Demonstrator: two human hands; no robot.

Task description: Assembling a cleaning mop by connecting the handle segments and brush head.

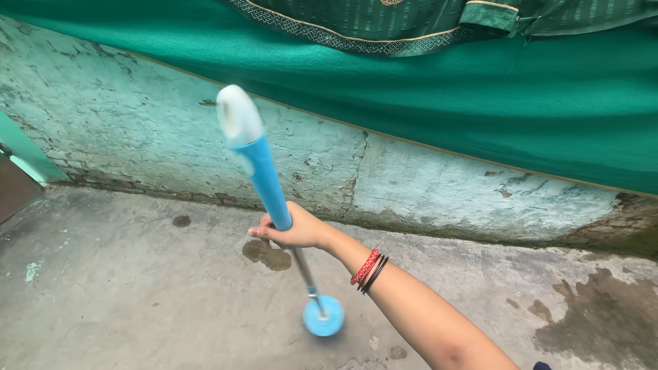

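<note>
- Floor (123, 294): bare grey concrete, with a small dark spot near the wall at left, a wet patch just under the hand and a wider damp stain at far right. No bucket, basin or other container shows anywhere in view.
- Mop (264, 181): its blue grip with a pale cap points up towards the camera, a thin metal rod runs down from it, and the round blue head (323, 316) sits on or just above the floor; I cannot tell which. The pole leans, top to the left and head to the right, probably so the head lies flat while the person stands over it.
- Right hand (295, 231): closed round the lower end of the blue grip, fingers wrapped behind it and thumb in front. Holding low on the grip likely gives better control of the head.
- Bangles (369, 269): red and black, on the wrist of that arm, which enters from the lower right.
- Wall (425, 185): flaking pale green plaster along the back.
- Cloth (548, 82): green fabric hanging over the wall's top.
- Left hand: out of view.
</note>
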